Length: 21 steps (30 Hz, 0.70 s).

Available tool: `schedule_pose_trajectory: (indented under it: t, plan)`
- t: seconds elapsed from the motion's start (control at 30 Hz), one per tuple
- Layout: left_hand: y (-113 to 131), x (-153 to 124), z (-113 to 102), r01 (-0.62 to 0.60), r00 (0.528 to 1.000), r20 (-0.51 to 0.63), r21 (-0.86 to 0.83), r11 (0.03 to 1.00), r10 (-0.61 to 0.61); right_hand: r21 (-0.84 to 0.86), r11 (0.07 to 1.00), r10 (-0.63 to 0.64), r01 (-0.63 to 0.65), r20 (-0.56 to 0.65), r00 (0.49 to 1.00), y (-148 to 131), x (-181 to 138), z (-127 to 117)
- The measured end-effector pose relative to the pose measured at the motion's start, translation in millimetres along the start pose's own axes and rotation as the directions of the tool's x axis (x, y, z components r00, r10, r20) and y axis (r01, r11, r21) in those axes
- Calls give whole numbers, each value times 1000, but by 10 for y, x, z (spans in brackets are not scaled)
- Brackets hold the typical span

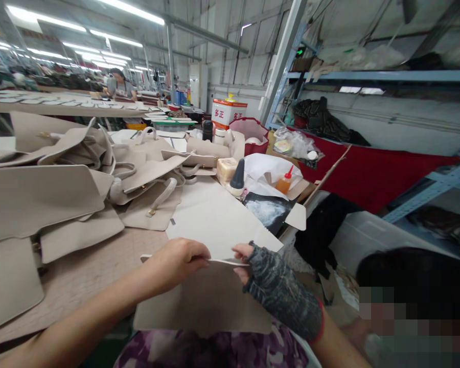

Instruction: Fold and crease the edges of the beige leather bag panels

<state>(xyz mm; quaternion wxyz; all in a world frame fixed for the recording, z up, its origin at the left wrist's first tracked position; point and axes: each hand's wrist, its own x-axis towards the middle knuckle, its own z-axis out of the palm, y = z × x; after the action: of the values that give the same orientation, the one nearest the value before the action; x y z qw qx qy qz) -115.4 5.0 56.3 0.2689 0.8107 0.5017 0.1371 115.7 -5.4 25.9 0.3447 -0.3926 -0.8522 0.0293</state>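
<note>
Handbag workshop; cut leather panels [38, 197], glue bottles [238, 176]

1. Beige bag parts [42, 199] are crowding the bench's left side, blocking passage there.
2. Bottles [237, 179] are standing in the way toward the far right edge.
3. Bare bench [80, 276] is lying open along the near edge, left of the hands.

1. The panel [214, 220] held at lower centre is pale beige, as are the bags [138, 168] piled at left.
2. The right hand [264, 276] wears a mottled grey glove with a red cuff.
3. The bottle [284, 182] at centre is orange with a red cap.
4. The cloth [368, 174] at right is red.
5. The garment [214, 352] at bottom is purple-patterned.
</note>
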Motion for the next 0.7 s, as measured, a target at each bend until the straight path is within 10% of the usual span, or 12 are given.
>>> schedule_pose_trajectory:
  t: [0.47,0.7]
  plan:
    - [-70,-133,-21,-66,992,-99,90,994,75,-19,995,100,-99,32,995,172,42,-7]
    - [69,-117,43,120,993,-5,-63,991,-120,-152,984,-100,93,-40,994,-54,30,-74]
